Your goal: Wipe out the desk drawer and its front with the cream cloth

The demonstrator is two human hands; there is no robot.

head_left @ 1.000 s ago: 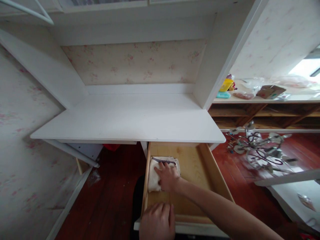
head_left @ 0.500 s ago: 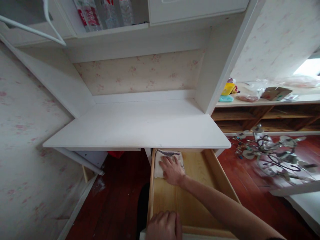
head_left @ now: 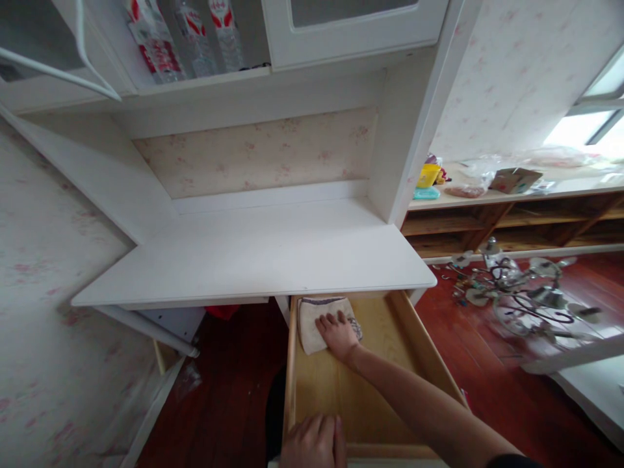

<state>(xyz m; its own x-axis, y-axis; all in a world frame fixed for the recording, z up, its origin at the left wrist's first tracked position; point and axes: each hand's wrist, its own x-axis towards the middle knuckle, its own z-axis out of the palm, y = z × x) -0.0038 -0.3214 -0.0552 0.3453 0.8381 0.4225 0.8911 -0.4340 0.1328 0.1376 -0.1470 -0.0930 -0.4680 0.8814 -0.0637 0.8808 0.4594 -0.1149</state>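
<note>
A pale folded cloth with a dark stripe lies in the back left corner of an open wooden drawer. My right hand grips it from above, fingers bent and a little apart, pressing it onto the drawer bottom. The cloth bunches up by the hand's right side. At the bottom of the view my left hand is closed over the drawer's front panel near its left end. Its fingertips are hidden.
Above the drawer is a white desk top, with plastic bottles in the cabinet overhead. An open cabinet door juts out upper left. A chandelier lies on the red floor at right, near a low shelf.
The cloth and my right hand have shifted slightly right within the drawer, and more of the cloth shows. My left hand stays on the drawer front. The camera view has tilted up and shifted.
</note>
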